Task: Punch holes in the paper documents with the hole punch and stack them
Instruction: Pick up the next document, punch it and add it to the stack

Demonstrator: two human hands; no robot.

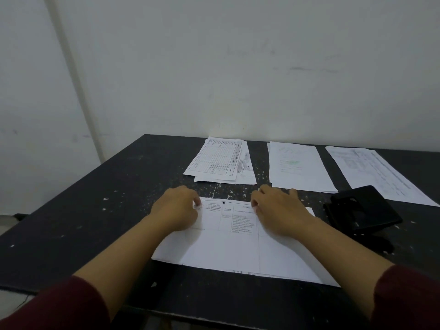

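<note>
A white printed sheet [228, 248] lies flat on the black table [83, 210] in front of me, with one punched hole near its far edge. My left hand [176, 208] rests on the sheet's far left corner, fingers curled at the edge. My right hand [278, 210] presses on the far right part of the same sheet, fingertips at its edge. The black hole punch [362, 210] sits just right of my right hand, untouched. Whether either hand pinches the sheet or only presses on it is unclear.
Three groups of papers lie along the table's far side: a loose pile [221, 160] with a table print, a single sheet [297, 167] in the middle, another set [376, 172] at the right. A white wall stands behind. Paper specks dot the tabletop.
</note>
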